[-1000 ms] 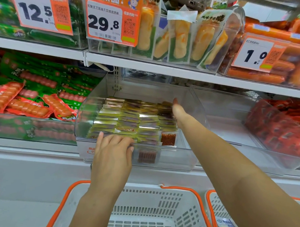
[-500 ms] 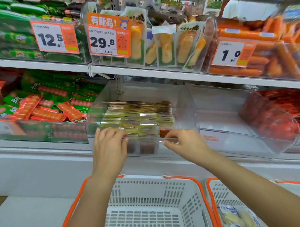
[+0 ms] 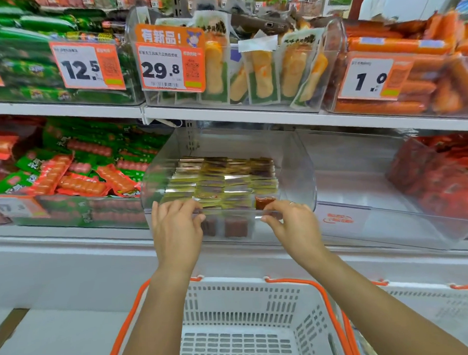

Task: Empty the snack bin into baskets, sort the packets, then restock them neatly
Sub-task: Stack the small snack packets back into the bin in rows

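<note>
We see the clear snack bin [image 3: 227, 161] on the lower shelf [image 3: 252, 118], at 12 o'clock from the white basket [image 3: 248, 309], with small packets [image 3: 222, 183] in flat rows inside. Our left hand [image 3: 176, 227] curls its fingers over the bin's front lip and grips it; our right hand [image 3: 290, 225] pinches the same lip. At 3 o'clock a neighbouring bin [image 3: 388, 211] holds red packs [image 3: 440, 186]; at 9 o'clock lie sausage packs [image 3: 81, 180]. Price tags [image 3: 170, 62] hang above.

Both hands [image 3: 176, 227] [image 3: 293, 225] grip clear snack bin [image 3: 293, 162] front edge above basket [image 3: 322, 301].
</note>
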A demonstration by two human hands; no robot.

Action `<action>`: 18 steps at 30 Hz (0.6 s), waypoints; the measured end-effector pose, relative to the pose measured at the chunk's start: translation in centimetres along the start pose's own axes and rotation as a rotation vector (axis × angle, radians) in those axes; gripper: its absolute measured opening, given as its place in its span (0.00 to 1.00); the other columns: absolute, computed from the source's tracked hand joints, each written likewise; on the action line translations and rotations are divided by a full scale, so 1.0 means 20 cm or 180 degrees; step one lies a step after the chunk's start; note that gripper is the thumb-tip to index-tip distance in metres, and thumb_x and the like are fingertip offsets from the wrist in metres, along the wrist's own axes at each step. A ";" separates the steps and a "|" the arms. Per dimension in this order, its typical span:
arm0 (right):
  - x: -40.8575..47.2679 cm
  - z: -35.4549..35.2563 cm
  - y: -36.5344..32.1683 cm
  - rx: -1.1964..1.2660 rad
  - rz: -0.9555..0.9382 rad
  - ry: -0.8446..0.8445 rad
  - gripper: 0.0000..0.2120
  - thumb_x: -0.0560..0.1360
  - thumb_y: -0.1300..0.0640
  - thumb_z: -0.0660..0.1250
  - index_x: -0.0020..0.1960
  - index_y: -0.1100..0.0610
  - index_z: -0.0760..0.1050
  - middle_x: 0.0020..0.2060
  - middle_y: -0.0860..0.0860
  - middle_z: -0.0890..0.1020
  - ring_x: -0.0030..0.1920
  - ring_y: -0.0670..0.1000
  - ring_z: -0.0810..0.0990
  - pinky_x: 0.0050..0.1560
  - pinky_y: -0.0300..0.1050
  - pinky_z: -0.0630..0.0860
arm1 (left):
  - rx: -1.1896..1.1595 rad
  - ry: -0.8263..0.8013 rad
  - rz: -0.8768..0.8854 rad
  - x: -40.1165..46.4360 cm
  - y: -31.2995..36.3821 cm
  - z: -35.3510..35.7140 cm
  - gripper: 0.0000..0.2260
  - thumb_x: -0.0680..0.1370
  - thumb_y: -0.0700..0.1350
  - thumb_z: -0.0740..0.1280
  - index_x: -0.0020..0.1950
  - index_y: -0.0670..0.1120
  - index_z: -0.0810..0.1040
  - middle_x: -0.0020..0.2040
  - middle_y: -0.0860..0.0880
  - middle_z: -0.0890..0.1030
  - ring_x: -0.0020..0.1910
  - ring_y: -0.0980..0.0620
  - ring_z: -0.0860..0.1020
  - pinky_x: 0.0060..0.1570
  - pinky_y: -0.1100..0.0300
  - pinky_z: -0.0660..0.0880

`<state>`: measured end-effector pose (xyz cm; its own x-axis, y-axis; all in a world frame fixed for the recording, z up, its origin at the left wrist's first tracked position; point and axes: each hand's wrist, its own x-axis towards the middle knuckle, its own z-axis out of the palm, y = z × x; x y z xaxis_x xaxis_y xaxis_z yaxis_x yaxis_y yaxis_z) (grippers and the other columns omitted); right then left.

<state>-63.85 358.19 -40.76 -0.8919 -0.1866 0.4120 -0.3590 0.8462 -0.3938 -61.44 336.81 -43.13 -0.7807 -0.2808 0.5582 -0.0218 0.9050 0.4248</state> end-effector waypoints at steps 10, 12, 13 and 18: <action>0.16 0.04 0.08 0.0119 -0.0028 0.0045 0.08 0.74 0.52 0.70 0.52 0.53 0.82 0.46 0.48 0.84 0.48 0.51 0.80 0.53 0.46 0.67 | -0.0293 0.0292 -0.0120 0.09 0.07 0.11 0.07 0.71 0.37 0.73 0.47 0.45 0.82 0.45 0.46 0.80 0.51 0.41 0.74 0.71 0.48 0.55; 0.16 0.05 0.09 0.0123 -0.0058 0.0078 0.09 0.75 0.52 0.69 0.53 0.53 0.81 0.47 0.47 0.84 0.48 0.51 0.80 0.52 0.45 0.66 | -0.0343 0.0325 -0.0154 0.11 0.06 0.13 0.07 0.71 0.36 0.73 0.47 0.44 0.82 0.45 0.45 0.80 0.51 0.41 0.74 0.71 0.48 0.54; 0.16 0.05 0.09 0.0104 -0.0078 0.0085 0.10 0.75 0.51 0.69 0.54 0.53 0.81 0.47 0.47 0.84 0.48 0.50 0.80 0.52 0.44 0.66 | -0.0349 0.0334 -0.0163 0.11 0.06 0.13 0.07 0.71 0.36 0.72 0.48 0.44 0.82 0.45 0.45 0.80 0.52 0.40 0.74 0.72 0.48 0.55; 0.16 0.04 0.10 -0.0111 -0.0083 0.0010 0.09 0.76 0.47 0.66 0.53 0.49 0.80 0.48 0.45 0.83 0.49 0.49 0.79 0.52 0.43 0.66 | -0.0093 0.0313 -0.0159 0.07 0.08 0.13 0.10 0.73 0.37 0.72 0.53 0.41 0.81 0.56 0.40 0.79 0.64 0.36 0.70 0.66 0.41 0.65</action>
<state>-67.63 358.82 -40.82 -0.8815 -0.2072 0.4244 -0.3721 0.8580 -0.3540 -64.32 338.66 -43.56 -0.7140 -0.3568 0.6024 -0.0400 0.8798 0.4737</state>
